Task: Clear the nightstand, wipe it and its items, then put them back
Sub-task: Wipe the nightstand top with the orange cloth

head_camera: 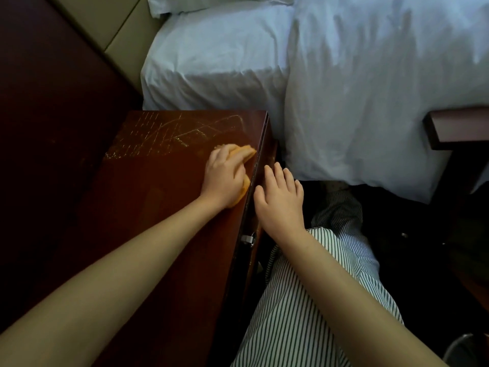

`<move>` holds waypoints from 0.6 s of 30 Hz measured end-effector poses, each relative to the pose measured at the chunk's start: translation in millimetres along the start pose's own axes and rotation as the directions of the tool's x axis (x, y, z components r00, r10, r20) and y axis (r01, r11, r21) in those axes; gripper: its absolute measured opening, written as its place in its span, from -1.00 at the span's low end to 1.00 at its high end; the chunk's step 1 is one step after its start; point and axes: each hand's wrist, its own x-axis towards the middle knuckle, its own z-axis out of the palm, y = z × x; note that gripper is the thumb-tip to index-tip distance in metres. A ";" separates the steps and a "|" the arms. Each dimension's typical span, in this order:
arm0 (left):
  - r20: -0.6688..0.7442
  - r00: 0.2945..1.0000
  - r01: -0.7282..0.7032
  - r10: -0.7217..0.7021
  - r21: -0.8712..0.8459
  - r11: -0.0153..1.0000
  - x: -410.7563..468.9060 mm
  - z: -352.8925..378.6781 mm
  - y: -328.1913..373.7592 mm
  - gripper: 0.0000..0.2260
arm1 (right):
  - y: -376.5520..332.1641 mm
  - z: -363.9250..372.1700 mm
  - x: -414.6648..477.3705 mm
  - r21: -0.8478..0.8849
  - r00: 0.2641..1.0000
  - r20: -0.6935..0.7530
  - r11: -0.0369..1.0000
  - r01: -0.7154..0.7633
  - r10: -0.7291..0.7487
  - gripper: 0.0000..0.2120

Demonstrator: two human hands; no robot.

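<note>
Forearms, 2, bare, enter from the bottom edge over a striped garment (304, 300), white cloth with thin dark lines, folded and creased across the lap. Nightstand (158, 207): dark red-brown wood, glossy flat top, square corners, standing between a dark wood panel (53, 102) and the bed (211, 62); the far part of its top carries pale streaks and hatch-like marks, and nothing but the cloth lies on it. 1 small metal fitting (248, 238) shows on its right face. Cloth (244, 153): orange, soft, bunched into a wad, lying on the top near the right edge. Left hand (225, 178): palm down on the wad, fingers bent over it, grasping it and pressing it to the wood. Right hand (280, 200): released, holding nothing, 5 fingers straight and slightly spread, just beside the nightstand's right edge; whether it touches the wood cannot be told. Bed: white sheet, smooth, with a rumpled white duvet (370, 88) hanging over its side. Padded beige headboard (119, 22) behind.
</note>
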 end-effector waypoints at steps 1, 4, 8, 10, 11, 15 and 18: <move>0.015 0.999 -0.032 0.032 -0.009 0.999 -10.2 -3.6 -3.8 -0.64 | 0.7 -0.5 0.2 0.001 1.000 0.002 1.000 -0.005 0.005 -0.49; 0.007 1.000 0.000 0.000 -0.015 1.000 -22.4 -12.3 -17.8 -0.64 | 0.8 -2.8 0.0 0.033 1.000 0.004 0.999 0.007 -0.007 -0.49; -0.057 0.983 0.175 -0.172 0.036 0.984 3.6 -6.6 -17.5 -0.65 | -1.5 -4.2 0.5 0.095 0.996 -0.045 0.992 0.077 -0.073 -0.50; -0.111 0.946 0.312 -0.305 0.055 0.949 19.4 1.0 -3.3 -0.65 | -2.4 -3.5 1.4 0.094 0.996 -0.057 0.993 0.073 -0.068 -0.50; -0.132 0.926 0.363 -0.353 0.063 0.930 25.8 5.0 5.1 -0.65 | -3.1 -3.0 2.0 0.088 0.997 -0.056 0.994 0.063 -0.058 -0.51; -0.097 0.949 0.305 -0.300 0.047 0.951 30.8 12.6 28.0 -0.65 | -8.1 -0.7 5.2 0.079 0.998 -0.054 0.996 0.032 -0.028 -0.51; -0.011 0.996 0.091 -0.091 0.012 0.996 7.4 3.6 20.7 -0.65 | -10.9 0.9 5.6 0.073 0.998 -0.059 0.997 0.011 -0.006 -0.51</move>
